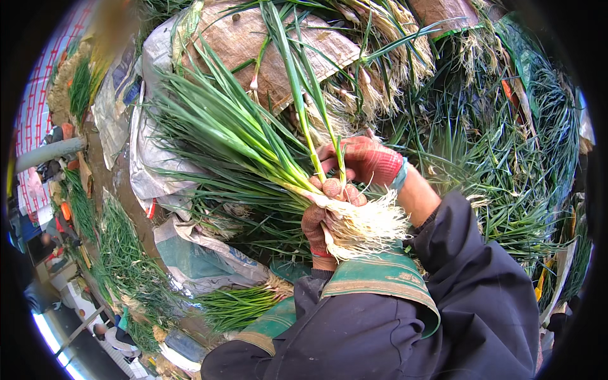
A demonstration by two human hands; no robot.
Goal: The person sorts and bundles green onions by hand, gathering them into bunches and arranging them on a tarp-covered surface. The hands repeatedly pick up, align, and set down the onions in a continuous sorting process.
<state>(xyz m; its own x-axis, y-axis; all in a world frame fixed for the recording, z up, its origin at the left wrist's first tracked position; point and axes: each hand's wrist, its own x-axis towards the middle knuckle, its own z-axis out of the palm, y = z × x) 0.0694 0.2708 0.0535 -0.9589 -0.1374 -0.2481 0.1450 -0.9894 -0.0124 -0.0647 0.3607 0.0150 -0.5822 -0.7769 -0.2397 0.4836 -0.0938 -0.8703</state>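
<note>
My left hand (316,228), in a reddish, worn knit glove, is closed around the lower stems of a bunch of green garlic (280,166). Its fingertips show on top of the stems. Long green leaves fan to the upper left; a mass of pale roots (365,228) hangs out on the right, above my lap. My right hand (368,161), in a red coated glove, is just above the left fingers, its fingers bent by two more upright garlic stalks (308,137). Whether it grips one is unclear.
Loose garlic plants (498,175) lie heaped at the right. Woven sacks (285,57) are beyond my hands, with rooted bunches beside them. A tied-looking bunch (237,306) lies by my green leg cover (384,275). A metal pole (52,154) is at the far left; a person (116,339) is at lower left.
</note>
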